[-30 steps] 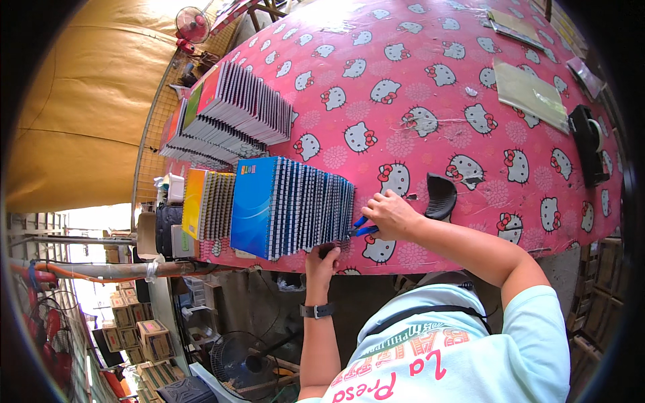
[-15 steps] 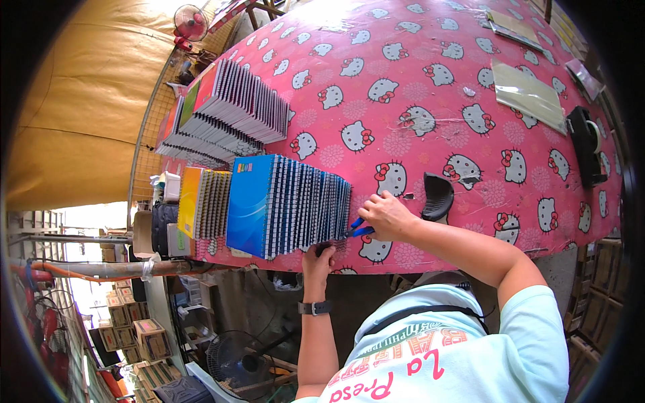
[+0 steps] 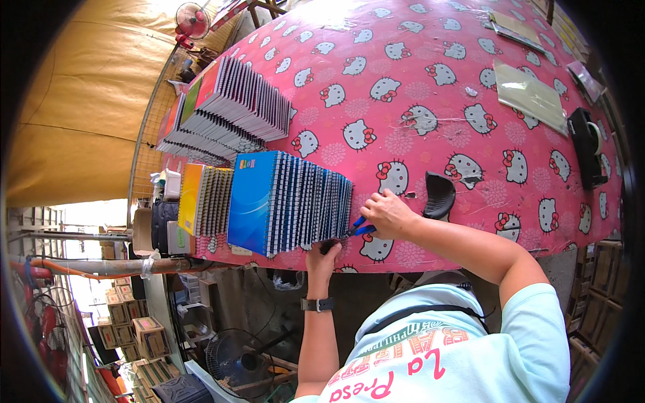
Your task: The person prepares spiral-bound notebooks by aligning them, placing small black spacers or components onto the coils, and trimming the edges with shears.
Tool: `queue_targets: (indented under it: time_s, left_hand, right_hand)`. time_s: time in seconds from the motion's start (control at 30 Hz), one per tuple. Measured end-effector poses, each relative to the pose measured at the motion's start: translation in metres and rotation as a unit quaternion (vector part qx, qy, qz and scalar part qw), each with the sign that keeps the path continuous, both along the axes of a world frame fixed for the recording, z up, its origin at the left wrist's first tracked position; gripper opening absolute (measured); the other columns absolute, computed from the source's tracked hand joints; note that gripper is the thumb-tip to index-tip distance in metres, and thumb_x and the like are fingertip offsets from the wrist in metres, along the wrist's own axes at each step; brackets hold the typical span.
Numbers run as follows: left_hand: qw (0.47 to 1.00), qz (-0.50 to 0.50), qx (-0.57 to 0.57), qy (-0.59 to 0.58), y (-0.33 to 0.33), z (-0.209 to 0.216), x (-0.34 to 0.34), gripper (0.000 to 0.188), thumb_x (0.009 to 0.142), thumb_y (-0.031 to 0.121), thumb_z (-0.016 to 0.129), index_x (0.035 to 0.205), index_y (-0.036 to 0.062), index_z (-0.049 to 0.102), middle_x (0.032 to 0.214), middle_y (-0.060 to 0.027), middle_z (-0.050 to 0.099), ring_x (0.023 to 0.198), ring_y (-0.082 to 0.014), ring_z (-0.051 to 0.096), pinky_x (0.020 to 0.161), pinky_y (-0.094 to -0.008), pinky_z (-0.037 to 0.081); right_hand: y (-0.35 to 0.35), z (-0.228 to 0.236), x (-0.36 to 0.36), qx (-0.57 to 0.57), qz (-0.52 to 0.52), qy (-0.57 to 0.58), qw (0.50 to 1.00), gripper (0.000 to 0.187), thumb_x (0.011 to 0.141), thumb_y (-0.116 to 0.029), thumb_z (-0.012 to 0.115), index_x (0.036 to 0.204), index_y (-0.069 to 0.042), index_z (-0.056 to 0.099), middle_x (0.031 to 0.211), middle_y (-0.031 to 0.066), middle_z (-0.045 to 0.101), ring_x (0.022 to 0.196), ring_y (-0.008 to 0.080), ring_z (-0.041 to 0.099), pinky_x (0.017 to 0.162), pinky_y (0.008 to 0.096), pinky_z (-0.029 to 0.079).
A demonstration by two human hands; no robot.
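Observation:
A tall pile of blue spiral notebooks [image 3: 254,201] fans out toward me near the table's front edge. My right hand [image 3: 390,213] is closed around blue-handled pliers [image 3: 363,230], whose dark jaws point left at the pile's near right end. Just below that end, my left hand [image 3: 322,258] is closed with a small dark thing at its thumb; what it is cannot be made out. The pliers' tips are close to the left fingers, and whether they touch a wire is too small to tell.
Yellow spiral notebooks [image 3: 193,200] stand left of the blue ones, with red and green notebooks [image 3: 245,101] behind. On the pink patterned table [image 3: 410,148] lie a black curved object [image 3: 439,195], clear plastic sheets [image 3: 531,97] and a black tape dispenser [image 3: 586,148].
My left hand has shifted slightly up and right along the pile's near end. The pliers stay in my right hand, almost in the same place.

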State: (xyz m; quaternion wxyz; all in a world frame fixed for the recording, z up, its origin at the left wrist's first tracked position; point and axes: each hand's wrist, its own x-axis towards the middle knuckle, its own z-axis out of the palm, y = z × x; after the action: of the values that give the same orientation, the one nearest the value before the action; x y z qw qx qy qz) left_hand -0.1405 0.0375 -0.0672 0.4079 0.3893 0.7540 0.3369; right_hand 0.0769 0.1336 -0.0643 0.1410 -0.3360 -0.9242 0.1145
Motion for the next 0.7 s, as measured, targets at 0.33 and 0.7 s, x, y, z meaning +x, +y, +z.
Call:
queue_targets:
  time_s: [0.33,0.7]
  left_hand:
    - [0.983,-0.034,-0.005,0.179,0.001,0.0,0.008,0.027,0.075,0.022,0.071,0.09,0.0007,0.069,0.078,-0.0103,0.069,0.071,-0.0178,0.066,0.065,-0.0307,0.05]
    - [0.999,-0.002,-0.031,-0.024,0.002,-0.009,0.009,0.027,0.077,0.02,0.07,0.091,-0.002,0.065,0.067,-0.0044,0.063,0.057,-0.0107,0.057,0.05,-0.0252,0.043]
  right_hand:
    - [0.001,-0.002,-0.01,-0.14,0.016,-0.082,0.987,0.031,0.066,-0.027,0.07,0.085,-0.004,0.062,0.081,0.0088,0.062,0.087,0.0256,0.061,0.08,0.0394,0.045]
    - [-0.002,-0.005,-0.01,0.024,0.021,-0.051,0.998,0.033,0.065,-0.028,0.07,0.087,-0.004,0.062,0.088,0.0081,0.06,0.092,0.0236,0.057,0.078,0.0402,0.044]
